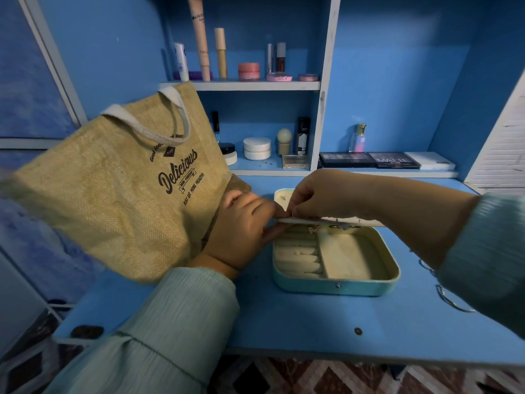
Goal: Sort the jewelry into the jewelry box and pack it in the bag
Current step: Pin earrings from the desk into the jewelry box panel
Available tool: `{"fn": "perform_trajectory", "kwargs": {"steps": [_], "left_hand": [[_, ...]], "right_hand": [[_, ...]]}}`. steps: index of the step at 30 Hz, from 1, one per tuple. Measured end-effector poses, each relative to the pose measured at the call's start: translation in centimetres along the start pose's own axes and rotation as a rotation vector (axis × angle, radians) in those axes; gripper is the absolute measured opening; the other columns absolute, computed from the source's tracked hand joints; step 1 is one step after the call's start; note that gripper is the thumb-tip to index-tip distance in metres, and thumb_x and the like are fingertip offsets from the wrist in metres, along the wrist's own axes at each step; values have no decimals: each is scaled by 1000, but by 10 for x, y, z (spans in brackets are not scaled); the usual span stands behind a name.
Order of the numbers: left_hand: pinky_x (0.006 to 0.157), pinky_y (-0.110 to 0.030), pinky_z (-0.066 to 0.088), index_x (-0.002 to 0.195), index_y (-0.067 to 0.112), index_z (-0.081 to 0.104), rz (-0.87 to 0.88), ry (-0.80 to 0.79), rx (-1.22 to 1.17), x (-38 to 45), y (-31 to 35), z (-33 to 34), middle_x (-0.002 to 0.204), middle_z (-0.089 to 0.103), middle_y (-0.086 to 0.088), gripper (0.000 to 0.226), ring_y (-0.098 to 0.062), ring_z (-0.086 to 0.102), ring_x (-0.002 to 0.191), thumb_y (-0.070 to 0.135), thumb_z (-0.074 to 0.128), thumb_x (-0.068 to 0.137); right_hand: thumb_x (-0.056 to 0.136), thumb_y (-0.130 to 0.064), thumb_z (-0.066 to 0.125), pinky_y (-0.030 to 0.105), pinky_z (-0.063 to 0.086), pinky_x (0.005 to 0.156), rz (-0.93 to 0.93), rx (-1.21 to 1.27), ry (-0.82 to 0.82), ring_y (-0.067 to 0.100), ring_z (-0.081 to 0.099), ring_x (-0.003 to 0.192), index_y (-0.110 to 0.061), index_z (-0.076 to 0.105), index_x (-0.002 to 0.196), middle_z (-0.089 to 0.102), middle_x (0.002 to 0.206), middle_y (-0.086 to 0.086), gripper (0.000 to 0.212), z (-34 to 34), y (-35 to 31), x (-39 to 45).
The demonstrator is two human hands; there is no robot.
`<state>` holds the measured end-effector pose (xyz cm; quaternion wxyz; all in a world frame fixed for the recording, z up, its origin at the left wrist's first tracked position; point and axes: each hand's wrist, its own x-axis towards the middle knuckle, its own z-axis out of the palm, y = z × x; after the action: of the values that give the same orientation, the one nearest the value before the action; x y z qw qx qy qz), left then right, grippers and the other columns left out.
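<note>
Pale teal outside and cream inside, the jewelry box [336, 261] sits open on the blue desk [284, 317] right in front of you, its long side running left to right and its front snap stud facing you. In its left part lies a bank of padded ring rolls [298, 254]; the right part is a plain lined compartment [348, 257] with nothing lying on the floor you can see. At the far edge of the rolls sits a small gold butterfly-shaped piece [313, 229]. Across the back of the box you hold a thin white card [326, 221] edge-on, lying left to right, and it hides the box's far rim. Your left hand [241, 231] has its fingers curled, tips pinching the card's left end; your right hand [318, 196] bends down over it, fingertips pinching the top edge, and what small thing sits between them is too tiny to make out. Behind your hands a cream lid [284, 195] peeks out, mostly covered. The jute bag [122, 189] leans tilted at the left, print facing you. By your right sleeve, thin silver chains [451, 301] lie partly cut off.
</note>
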<state>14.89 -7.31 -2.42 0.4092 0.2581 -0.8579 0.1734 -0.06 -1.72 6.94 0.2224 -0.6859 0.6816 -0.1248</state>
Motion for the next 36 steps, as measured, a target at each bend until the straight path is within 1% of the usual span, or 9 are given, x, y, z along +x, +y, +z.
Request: {"fn": "perform_trajectory", "kwargs": {"steps": [6,10,16,20,24,27,31,34,36], "left_hand": [[78,-31,28,75,17,67,-2,-4,-6,-1,0,0,77,70,5,27,-18,64,73,37,51,83],[78,-31,28,76,16,67,2,-23,4,0,0,-1,78,70,3,27,-19,65,73,37,50,83],[79,-31,27,77,18,67,-3,-23,1,-1,0,-1,79,70,5,27,-18,64,75,38,50,84],[77,-32,26,77,19,67,2,1,24,-2,0,0,78,69,5,25,-18,63,74,36,50,83],[77,-33,25,77,17,67,27,10,48,-1,0,-1,78,70,4,25,-19,65,73,35,50,81],[77,-32,25,78,19,67,26,14,56,-1,0,0,79,70,6,24,-17,65,75,35,50,80],[77,-32,25,78,19,67,20,48,38,-2,-2,3,80,70,7,22,-9,51,84,34,52,81],[78,-32,25,77,20,67,19,59,42,-2,-2,4,79,69,7,22,-9,50,83,35,52,81],[78,-32,25,77,21,67,13,55,53,-2,-1,3,78,69,9,22,-10,55,79,36,51,80]], "right_hand": [[86,-23,60,23,44,67,12,-35,-39,10,52,69,-20,69,86,63,78,-3,10,-3,0,5],[88,-23,57,24,46,75,18,-47,-63,9,56,71,-13,69,97,68,91,2,18,-4,0,8],[87,-21,55,25,48,77,-13,-115,-97,10,56,75,-14,69,95,68,95,4,17,-5,-1,12],[87,-22,54,26,46,75,-50,-198,-106,10,54,74,-16,70,94,69,94,4,18,-6,-2,14],[91,-25,53,23,45,76,-83,-252,-174,6,56,74,-19,67,98,68,95,0,17,-8,-3,16],[94,-21,50,16,42,66,-92,-251,-217,2,57,74,-23,60,99,63,90,-6,12,-12,-3,16],[94,-18,49,13,40,60,-99,-247,-217,1,57,72,-23,58,104,61,88,-9,14,-13,-1,16],[94,-22,48,16,42,64,-133,-347,-195,2,55,72,-19,62,102,63,90,-7,17,-11,-1,16],[92,-23,46,23,43,71,-157,-431,-176,9,53,75,-13,64,103,67,97,2,24,-10,-1,17]]}}
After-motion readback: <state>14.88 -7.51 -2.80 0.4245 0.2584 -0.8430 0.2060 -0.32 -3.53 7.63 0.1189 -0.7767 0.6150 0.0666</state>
